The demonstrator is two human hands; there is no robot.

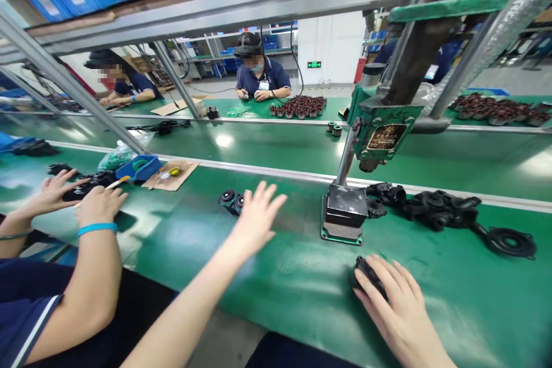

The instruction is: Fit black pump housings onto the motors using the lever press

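Note:
My left hand (257,219) reaches over the green bench with its fingers spread and nothing in them. Just beyond its thumb side sit small round black parts (228,198) with green rings, partly covered by the hand. Near the front edge, my right hand (394,299) curls over a black plastic housing (364,273) that rests on the bench, and the fingers hide much of its shape. Between and beyond my hands stands the bench press, its dark metal block base (347,204) on the table and its green head (383,129) above.
Several black plastic parts (440,208) lie right of the press, with a ring-shaped one (511,241) at the end. At left, a co-worker's hands (101,204) work beside a blue bin (140,168) and cardboard (175,175). A metal shelf beam (215,8) crosses overhead.

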